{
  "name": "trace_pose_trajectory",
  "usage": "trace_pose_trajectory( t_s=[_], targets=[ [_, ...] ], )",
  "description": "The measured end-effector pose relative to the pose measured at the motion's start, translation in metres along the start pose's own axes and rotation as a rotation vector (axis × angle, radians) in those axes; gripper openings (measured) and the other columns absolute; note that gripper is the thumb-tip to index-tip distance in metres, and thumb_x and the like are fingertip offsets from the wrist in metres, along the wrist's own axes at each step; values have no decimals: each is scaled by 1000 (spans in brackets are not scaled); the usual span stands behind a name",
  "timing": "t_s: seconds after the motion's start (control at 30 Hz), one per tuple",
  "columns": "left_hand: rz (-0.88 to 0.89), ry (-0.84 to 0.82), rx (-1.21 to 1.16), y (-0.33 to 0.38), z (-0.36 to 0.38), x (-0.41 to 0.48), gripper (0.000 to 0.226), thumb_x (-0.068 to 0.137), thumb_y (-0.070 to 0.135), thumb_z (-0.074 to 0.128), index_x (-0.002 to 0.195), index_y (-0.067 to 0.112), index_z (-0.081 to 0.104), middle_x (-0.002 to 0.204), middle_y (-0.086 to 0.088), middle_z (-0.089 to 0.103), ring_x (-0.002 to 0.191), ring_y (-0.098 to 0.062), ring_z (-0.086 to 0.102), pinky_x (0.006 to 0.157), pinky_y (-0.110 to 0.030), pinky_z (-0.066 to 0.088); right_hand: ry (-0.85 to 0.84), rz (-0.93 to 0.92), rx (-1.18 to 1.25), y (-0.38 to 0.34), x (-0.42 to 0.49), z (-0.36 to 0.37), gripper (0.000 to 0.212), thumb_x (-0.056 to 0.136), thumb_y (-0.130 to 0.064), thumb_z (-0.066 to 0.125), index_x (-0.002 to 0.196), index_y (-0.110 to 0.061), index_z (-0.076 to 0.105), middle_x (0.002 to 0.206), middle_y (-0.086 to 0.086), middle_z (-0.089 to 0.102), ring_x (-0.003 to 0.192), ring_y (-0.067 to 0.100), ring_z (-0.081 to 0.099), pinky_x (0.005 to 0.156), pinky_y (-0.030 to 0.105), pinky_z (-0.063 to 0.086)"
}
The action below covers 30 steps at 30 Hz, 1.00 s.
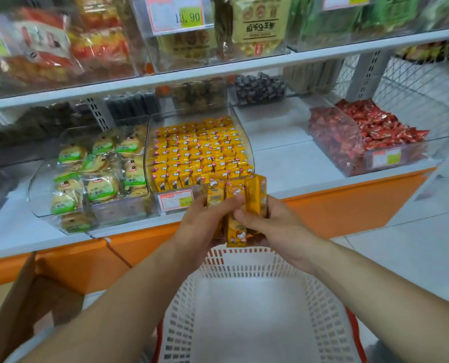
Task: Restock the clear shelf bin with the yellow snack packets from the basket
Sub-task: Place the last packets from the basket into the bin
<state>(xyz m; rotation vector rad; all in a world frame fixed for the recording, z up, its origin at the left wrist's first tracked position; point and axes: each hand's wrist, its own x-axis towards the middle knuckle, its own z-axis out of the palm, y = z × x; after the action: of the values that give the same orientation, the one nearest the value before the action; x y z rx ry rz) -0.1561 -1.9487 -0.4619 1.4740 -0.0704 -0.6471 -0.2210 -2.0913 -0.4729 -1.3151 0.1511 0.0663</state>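
**A:** Since the biggest things come first, what could go wrong around the white shelf with the orange front lip (283, 166)?

**B:** That lip lies between the hands and the bin. The white perforated plastic basket (181, 310) stands just below the hands. A packet that slips would probably drop back into the basket, or onto the pale tiled floor (401, 244) beside it.

**A:** And the clear curved-walled plastic shelf bin (247, 145)?

**B:** It's already packed in tidy rows almost to its front wall. Pushing more in could topple those rows or spill them over the low front. A careless reach might land in the clear bin of green-labelled round cakes (97, 174) just beside it.

**A:** The hands?

**B:** The left grip (205, 224) and right grip (275, 226) are both curled closed round one bundle of small yellow foil snack packets (255, 197). It's held above the basket's far rim, short of the bin. Several packets stand upright and one hangs lower. I'd expect a loose one to slide out if either grip lets go.

**A:** Anything smaller?

**B:** The red-bordered price tag (175, 201) on the bin's front. A knock might dislodge it.
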Motion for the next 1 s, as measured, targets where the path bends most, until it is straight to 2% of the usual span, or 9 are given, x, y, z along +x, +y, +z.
trace_pose_trajectory(
  t_s=[0.1, 0.27, 0.37, 0.5, 0.67, 0.73, 0.8, 0.87, 1.0],
  targets=[
    [-1, 48, 6, 6, -9, 11, 38, 84, 38, 78, 115, 18, 72, 104, -14, 78, 95, -38, 75, 87, -54, 60, -28, 8, 5, -5, 7, -3, 37, 77, -36, 73, 110, -21, 68, 92, 1, 76, 75, 14, 72, 64, 28, 55],
    [45, 141, 33, 20, -35, 22, 45, 78, 41, 82, 115, 20, 68, 101, -9, 79, 90, -28, 78, 67, -36, 60, 149, 133, 156, -12, 27, -7, 35, 100, -29, 51, 119, -3, 63, 93, 13, 71, 68, 22, 67, 57, 33, 53],
    [67, 170, 45, 25, -48, 23, 51, 78, 44, 81, 121, 20, 66, 103, -8, 79, 89, -27, 77, 67, -35, 58, 141, 61, 16, -13, 32, -13, 32, 94, -32, 61, 115, -9, 66, 99, 9, 76, 78, 22, 69, 69, 34, 54],
    [100, 239, 29, 35, -66, 19, 52, 79, 43, 82, 121, 16, 65, 104, -11, 78, 93, -31, 76, 74, -39, 60, 130, -30, -173, -15, 36, -16, 53, 74, -43, 75, 119, -20, 59, 97, 7, 77, 84, 17, 71, 75, 37, 50],
    [178, 300, 19, 44, -86, 14, 38, 83, 38, 81, 108, 15, 65, 94, -9, 78, 72, -19, 76, 55, -26, 56, 237, -149, -484, -21, 51, -6, 65, 82, -29, 81, 129, -52, 43, 105, 0, 65, 82, 22, 71, 71, 37, 56],
    [195, 300, 24, 47, -91, 14, 37, 84, 38, 81, 109, 16, 65, 97, -10, 79, 75, -20, 77, 58, -28, 59, 259, -233, -573, -29, 67, 6, 55, 82, -28, 80, 123, -45, 46, 99, -1, 61, 76, 20, 68, 73, 40, 57],
    [212, 303, 40, 50, -96, 14, 44, 82, 40, 82, 114, 16, 65, 100, -9, 79, 85, -25, 77, 73, -41, 63, 299, -314, -609, -36, 92, 21, 45, 82, -28, 80, 115, -33, 49, 90, -6, 57, 70, 11, 61, 67, 29, 53],
    [216, 310, 35, 50, -103, 14, 49, 80, 42, 83, 118, 18, 65, 101, -8, 79, 89, -27, 77, 83, -46, 62, 330, -368, -578, -41, 114, 35, 42, 82, -29, 80, 109, -28, 48, 86, -8, 54, 69, 8, 55, 64, 23, 47],
    [221, 320, -1, 50, -117, 13, 38, 82, 38, 82, 112, 19, 66, 94, -5, 80, 80, -22, 78, 63, -34, 61, 309, -444, -715, -37, 143, 46, 45, 81, -23, 81, 106, -32, 44, 89, -9, 56, 68, 8, 58, 59, 20, 44]
  ],
)
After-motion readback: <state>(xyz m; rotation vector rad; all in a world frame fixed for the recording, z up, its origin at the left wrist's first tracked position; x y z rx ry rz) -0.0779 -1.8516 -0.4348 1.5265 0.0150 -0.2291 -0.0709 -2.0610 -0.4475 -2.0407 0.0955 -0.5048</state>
